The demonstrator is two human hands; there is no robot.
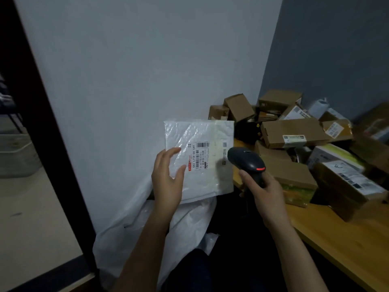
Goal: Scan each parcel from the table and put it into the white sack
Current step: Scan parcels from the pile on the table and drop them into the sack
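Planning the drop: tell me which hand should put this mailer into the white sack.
Left. The left hand holds the white mailer just above the white sack; the right hand grips the scanner.

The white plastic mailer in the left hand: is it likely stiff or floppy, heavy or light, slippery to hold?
The white mailer is probably light: the left hand holds it upright by one edge alone. It looks fairly stiff, since it stands flat with no sag. Its glossy, crinkled film may be slippery.
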